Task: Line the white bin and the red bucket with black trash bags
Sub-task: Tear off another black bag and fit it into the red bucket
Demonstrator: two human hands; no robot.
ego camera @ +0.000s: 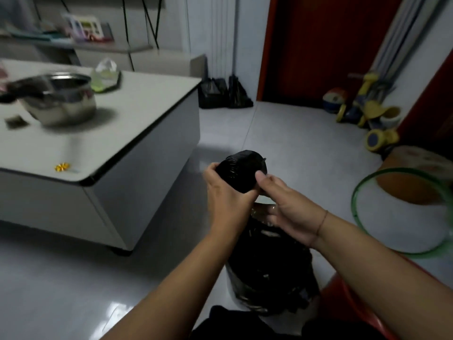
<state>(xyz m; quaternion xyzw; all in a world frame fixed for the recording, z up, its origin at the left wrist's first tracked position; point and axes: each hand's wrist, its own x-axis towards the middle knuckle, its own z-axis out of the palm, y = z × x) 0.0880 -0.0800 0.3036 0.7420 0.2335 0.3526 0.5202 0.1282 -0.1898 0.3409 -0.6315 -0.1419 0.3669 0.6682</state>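
Both hands (245, 190) gripping the trash bag roll (241, 169); white bin (232, 288), already lined, sits right below my wrists.

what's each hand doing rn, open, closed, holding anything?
Left hand: closed around the roll of black bags.
Right hand: thumb on the same roll, fingers loosely curled; firm grip cannot be told.

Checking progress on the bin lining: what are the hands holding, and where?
A roll of black trash bags: left hand wraps its near end, right hand steadies its right side.
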